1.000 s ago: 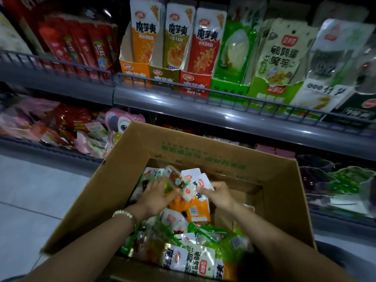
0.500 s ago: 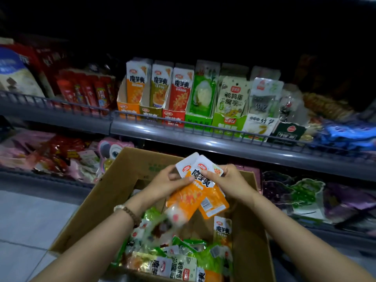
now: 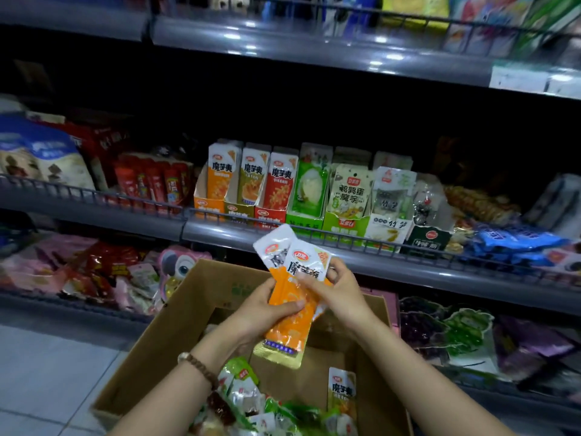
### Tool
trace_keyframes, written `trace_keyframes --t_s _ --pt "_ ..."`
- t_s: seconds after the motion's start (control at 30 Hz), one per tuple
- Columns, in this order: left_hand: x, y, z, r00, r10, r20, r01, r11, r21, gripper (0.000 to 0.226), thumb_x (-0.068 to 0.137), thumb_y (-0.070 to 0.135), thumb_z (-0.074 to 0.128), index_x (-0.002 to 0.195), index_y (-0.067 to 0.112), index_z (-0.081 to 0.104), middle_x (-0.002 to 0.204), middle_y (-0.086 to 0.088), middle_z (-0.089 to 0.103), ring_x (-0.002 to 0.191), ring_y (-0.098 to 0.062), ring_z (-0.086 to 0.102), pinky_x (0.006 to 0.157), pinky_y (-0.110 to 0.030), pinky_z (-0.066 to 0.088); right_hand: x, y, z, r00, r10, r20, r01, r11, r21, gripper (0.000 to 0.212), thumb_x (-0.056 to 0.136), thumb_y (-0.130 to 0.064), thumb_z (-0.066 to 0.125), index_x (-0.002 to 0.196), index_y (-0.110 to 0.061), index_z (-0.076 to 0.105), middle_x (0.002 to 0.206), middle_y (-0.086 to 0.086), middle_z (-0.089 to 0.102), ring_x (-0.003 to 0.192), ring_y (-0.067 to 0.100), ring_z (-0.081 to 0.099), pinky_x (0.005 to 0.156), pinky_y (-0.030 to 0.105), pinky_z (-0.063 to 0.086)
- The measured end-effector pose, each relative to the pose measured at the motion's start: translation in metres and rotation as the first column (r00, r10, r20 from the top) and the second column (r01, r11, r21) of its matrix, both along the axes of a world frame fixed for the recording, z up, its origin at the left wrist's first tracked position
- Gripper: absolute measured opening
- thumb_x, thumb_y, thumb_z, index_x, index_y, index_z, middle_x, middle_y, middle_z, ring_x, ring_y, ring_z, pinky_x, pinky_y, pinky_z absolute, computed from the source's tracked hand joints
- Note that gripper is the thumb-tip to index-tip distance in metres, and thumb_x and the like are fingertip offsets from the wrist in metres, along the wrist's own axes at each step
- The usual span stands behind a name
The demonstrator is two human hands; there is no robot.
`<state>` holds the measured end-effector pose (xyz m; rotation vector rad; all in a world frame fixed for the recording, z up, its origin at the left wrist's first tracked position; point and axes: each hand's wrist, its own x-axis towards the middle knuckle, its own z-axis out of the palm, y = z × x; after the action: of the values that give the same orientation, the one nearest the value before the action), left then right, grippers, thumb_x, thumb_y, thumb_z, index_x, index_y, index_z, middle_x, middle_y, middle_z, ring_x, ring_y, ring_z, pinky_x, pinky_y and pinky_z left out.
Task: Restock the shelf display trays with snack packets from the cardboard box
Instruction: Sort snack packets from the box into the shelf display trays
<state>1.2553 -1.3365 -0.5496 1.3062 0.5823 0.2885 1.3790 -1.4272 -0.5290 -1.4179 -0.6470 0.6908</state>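
Hands curled round orange snack packets [image 3: 290, 297]: left hand [image 3: 262, 311] low, right hand [image 3: 341, 291] high, above cardboard box [image 3: 176, 328].

Dark open gap between display trays [image 3: 303, 219] and upper shelf [image 3: 314, 55]: free way in from above. Wire rail [image 3: 345, 239] along middle shelf's [image 3: 377, 262] front edge bars trays low down. Cardboard box [image 3: 163, 335] open-topped; loose packets [image 3: 242, 391] crowd near end, far right floor bare. Left hand [image 3: 267, 306], right hand [image 3: 339, 287] grip orange packets [image 3: 289, 325] over its far half.
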Motion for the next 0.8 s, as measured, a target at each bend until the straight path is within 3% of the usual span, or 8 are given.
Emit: trace_keyframes --t_s 0.07,0.13,0.23,0.33,0.53,0.67,0.73,0.8 --pt "0.003 0.0 0.002 0.993 0.12 0.021 -0.121 0.991 0.062 0.05 0.074 0.004 0.077 0.118 0.012 0.054 0.1 -0.007 0.071 0.085 -0.018 0.069 0.07 -0.03 0.055 -0.006 0.002 0.0 1.0 -0.01 -0.018 0.009 1.0 -0.02 0.036 0.074 -0.007 0.077 0.106 -0.011 0.062 0.098 0.002 0.073 0.086 0.014 0.069 0.071 0.022 0.056" --pt "0.003 0.001 0.004 0.979 0.192 0.066 -0.194 0.981 0.022 0.044 0.075 0.008 0.075 0.115 0.008 0.057 0.097 -0.009 0.073 0.085 -0.022 0.069 0.074 -0.034 0.055 -0.01 0.001 0.0 0.995 -0.012 -0.097 0.01 1.0 -0.02 0.024 0.078 -0.01 0.074 0.101 -0.011 0.067 0.095 0.004 0.074 0.083 0.014 0.069 0.069 0.02 0.055" --pt "-0.003 0.001 0.013 0.952 0.284 0.114 -0.268 0.954 -0.136 0.026 0.093 0.031 0.055 0.107 0.011 0.064 0.096 -0.01 0.074 0.091 -0.026 0.069 0.084 -0.04 0.054 -0.01 0.0 -0.002 0.983 0.033 -0.18 -0.042 0.998 -0.046 0.02 0.081 -0.018 0.07 0.099 -0.011 0.068 0.095 0.008 0.074 0.087 0.021 0.07 0.082 0.034 0.055" --pt "-0.009 0.003 0.014 0.943 0.311 0.117 -0.305 0.95 -0.067 0.033 0.098 0.038 0.041 0.103 0.015 0.065 0.096 -0.008 0.074 0.091 -0.024 0.07 0.079 -0.038 0.055 -0.014 -0.003 -0.005 0.989 0.049 -0.141 -0.056 0.997 -0.046 0.023 0.085 -0.019 0.067 0.106 -0.009 0.065 0.095 0.005 0.074 0.086 0.019 0.071 0.074 0.03 0.056" --pt "-0.013 0.009 0.018 0.944 0.318 0.085 -0.325 0.94 0.099 0.016 0.084 0.016 0.069 0.1 0.013 0.065 0.092 -0.009 0.074 0.08 -0.026 0.071 0.072 -0.039 0.058 -0.01 -0.006 0.001 0.996 0.032 -0.085 -0.037 0.998 -0.057 0.024 0.087 -0.023 0.065 0.107 -0.011 0.064 0.096 0.006 0.074 0.087 0.018 0.071 0.07 0.026 0.056" --pt "-0.018 0.017 0.02 0.951 0.307 0.042 -0.305 0.951 -0.053 0.025 0.079 0.022 0.073 0.099 0.008 0.066 0.086 -0.01 0.074 0.077 -0.025 0.071 0.075 -0.039 0.058 -0.01 -0.009 0.004 0.994 0.012 -0.108 -0.018 0.998 -0.054 0.019 0.085 -0.021 0.067 0.101 -0.01 0.067 0.09 0.008 0.075 0.078 0.017 0.072 0.062 0.023 0.055" --pt "-0.019 0.022 0.017 0.939 0.339 0.066 -0.319 0.924 -0.21 0.03 0.088 0.028 0.063 0.108 0.007 0.064 0.1 -0.014 0.072 0.093 -0.03 0.068 0.088 -0.047 0.052 -0.008 -0.008 0.001 0.988 -0.065 -0.141 0.06 0.997 -0.039 0.014 0.086 -0.021 0.066 0.098 -0.014 0.066 0.088 0.006 0.075 0.078 0.019 0.072 0.068 0.03 0.058" --pt "-0.018 0.021 0.018 0.922 0.368 0.119 -0.318 0.897 -0.307 0.027 0.097 0.024 0.048 0.114 0.005 0.058 0.105 -0.014 0.071 0.097 -0.029 0.067 0.087 -0.045 0.052 -0.008 -0.007 -0.002 0.989 -0.098 -0.115 0.095 0.995 -0.035 0.011 0.088 -0.019 0.064 0.098 -0.015 0.065 0.089 0.006 0.075 0.08 0.022 0.072 0.073 0.036 0.058"
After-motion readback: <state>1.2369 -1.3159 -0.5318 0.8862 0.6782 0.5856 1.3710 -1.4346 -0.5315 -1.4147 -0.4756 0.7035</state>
